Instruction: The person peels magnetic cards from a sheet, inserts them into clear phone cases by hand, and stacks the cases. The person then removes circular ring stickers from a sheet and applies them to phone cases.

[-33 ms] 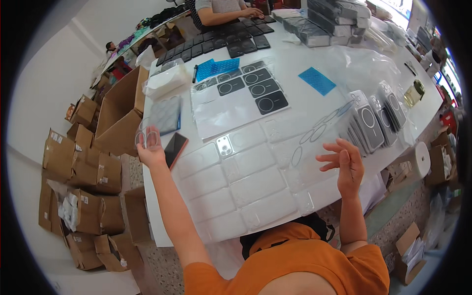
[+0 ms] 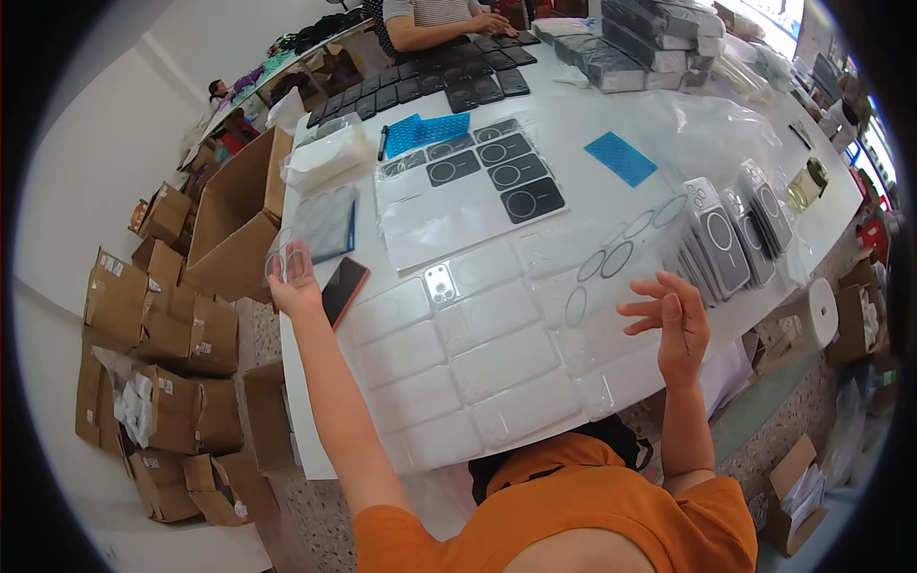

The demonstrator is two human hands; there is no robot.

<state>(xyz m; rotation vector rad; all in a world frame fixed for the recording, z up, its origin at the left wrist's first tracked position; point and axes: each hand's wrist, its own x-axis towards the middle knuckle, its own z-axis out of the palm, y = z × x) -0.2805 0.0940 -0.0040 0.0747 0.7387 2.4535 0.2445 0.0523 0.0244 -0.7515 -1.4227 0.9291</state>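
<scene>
At the table's left edge, my left hand (image 2: 299, 286) holds a piece of clear film with ring outlines (image 2: 277, 260); my fingers show through it. My right hand (image 2: 676, 325) hovers at the right with its fingers apart and nothing in it. Between my hands, clear phone cases (image 2: 504, 358) lie flat in rows, one with a white camera-shaped panel (image 2: 440, 285). Several loose rings (image 2: 618, 259) lie near my right hand. Beyond that hand, clear phone cases with ring marks (image 2: 718, 239) stand in leaning stacks.
A dark-screened phone (image 2: 344, 289) lies beside my left wrist. Farther back are a sheet with black ring-marked cards (image 2: 532, 201), blue sheets (image 2: 621, 159) and rows of dark cases (image 2: 458, 72). A co-worker's hand (image 2: 491, 24) works there. Cardboard boxes (image 2: 244, 205) stand left of the table.
</scene>
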